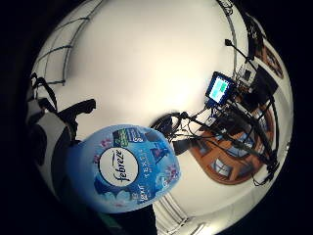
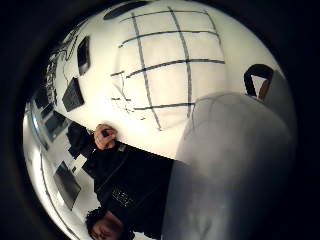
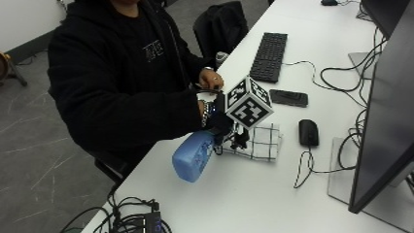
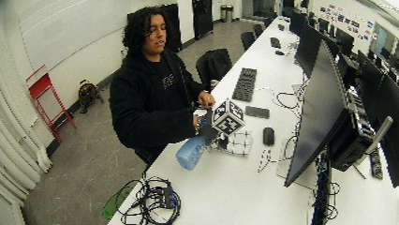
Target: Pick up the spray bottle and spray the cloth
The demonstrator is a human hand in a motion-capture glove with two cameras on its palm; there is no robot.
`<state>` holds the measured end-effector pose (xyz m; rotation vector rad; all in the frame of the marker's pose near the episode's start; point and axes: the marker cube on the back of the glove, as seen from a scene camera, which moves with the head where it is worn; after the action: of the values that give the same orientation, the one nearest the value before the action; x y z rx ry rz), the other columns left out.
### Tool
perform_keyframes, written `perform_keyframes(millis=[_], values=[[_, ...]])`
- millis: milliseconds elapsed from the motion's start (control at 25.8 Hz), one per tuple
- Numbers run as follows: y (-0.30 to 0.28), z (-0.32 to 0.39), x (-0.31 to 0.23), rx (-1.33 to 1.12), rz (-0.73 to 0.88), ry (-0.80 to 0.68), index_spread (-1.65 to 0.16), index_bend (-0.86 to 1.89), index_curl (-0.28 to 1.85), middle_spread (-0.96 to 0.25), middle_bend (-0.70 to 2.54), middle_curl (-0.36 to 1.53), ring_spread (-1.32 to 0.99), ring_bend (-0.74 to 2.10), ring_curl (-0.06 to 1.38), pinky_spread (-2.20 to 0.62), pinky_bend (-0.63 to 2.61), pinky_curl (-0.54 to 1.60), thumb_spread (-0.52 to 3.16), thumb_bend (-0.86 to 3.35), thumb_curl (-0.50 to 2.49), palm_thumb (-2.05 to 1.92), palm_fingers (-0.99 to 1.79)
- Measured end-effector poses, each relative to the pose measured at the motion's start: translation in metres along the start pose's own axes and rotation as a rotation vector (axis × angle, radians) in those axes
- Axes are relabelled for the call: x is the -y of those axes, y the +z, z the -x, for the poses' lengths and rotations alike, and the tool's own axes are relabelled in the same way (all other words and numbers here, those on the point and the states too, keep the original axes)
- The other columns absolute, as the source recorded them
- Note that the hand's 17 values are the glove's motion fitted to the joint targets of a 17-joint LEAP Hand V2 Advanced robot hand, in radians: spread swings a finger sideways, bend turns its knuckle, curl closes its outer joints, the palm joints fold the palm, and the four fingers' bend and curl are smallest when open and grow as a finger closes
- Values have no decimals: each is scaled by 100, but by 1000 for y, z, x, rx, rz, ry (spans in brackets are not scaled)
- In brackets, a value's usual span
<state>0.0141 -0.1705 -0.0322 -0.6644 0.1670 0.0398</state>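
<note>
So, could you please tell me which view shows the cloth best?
The thumb side palm view: the checked cloth lies spread out, mostly unobstructed. Both outside views show it small, partly behind the right hand; the little finger side view catches only its edge.

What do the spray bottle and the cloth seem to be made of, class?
Bottle: probably plastic, smooth blue body with a printed glossy label. Cloth: looks like woven fabric, white with dark grid lines, lying soft and slightly rumpled on the table.
</note>
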Motion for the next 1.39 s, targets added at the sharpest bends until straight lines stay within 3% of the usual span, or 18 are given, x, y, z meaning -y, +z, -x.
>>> perform_keyframes(millis=[658, 852, 1084, 1394], values=[[16, 20, 23, 4, 31, -8, -29, 28, 60, -20, 67, 56, -22, 76, 49, -32, 51, 43, 34, -3, 78, 91, 138], [-33, 40, -1, 98, -139, -132, -29, 27, 60, -20, 67, 55, -22, 76, 49, -31, 51, 43, 34, -3, 79, 91, 138], [-121, 91, 0, 260, -474, -291, -29, 26, 60, -20, 67, 55, -22, 76, 48, -32, 50, 42, 34, -3, 79, 92, 138], [-141, 189, -10, 636, -673, -685, -29, 25, 61, -21, 67, 55, -22, 77, 48, -31, 45, 40, 36, -3, 79, 92, 137]])
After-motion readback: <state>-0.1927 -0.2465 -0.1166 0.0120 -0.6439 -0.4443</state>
